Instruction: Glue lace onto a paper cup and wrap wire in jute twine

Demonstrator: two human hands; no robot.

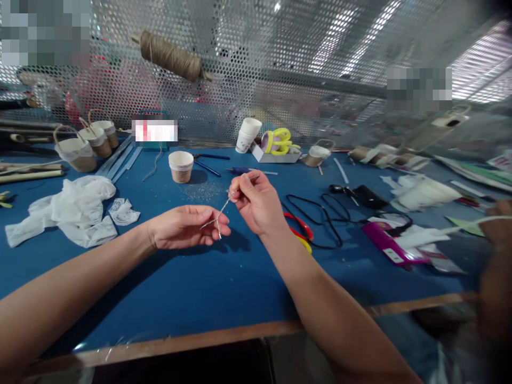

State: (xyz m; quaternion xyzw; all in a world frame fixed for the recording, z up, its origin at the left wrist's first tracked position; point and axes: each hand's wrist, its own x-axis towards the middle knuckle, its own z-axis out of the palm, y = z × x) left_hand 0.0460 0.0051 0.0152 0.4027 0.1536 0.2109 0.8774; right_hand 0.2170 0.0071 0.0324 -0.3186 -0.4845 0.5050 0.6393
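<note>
A thin silvery twisted wire [224,206] slants between my two hands above the blue table, and its lower end forks into two short prongs. My right hand [258,205] pinches the upper end between thumb and fingertips. Palm turned inward, my left hand [188,226] has its fingers loosely stretched behind the forked end; it does not appear to grip the wire, though light contact cannot be ruled out. Beyond the hands stands a small paper cup wrapped in twine with a lace rim [181,168]. Blue-handled pliers [210,162] lie beside it.
White lace fabric [76,208] is heaped at left, near small handled baskets [76,152]. Red-and-yellow-handled scissors [298,226], a black cord [320,208] and a purple glue-gun-like tool [394,245] lie at right. Another person's arm [498,266] reaches in there. A twine spool [170,56] hangs behind.
</note>
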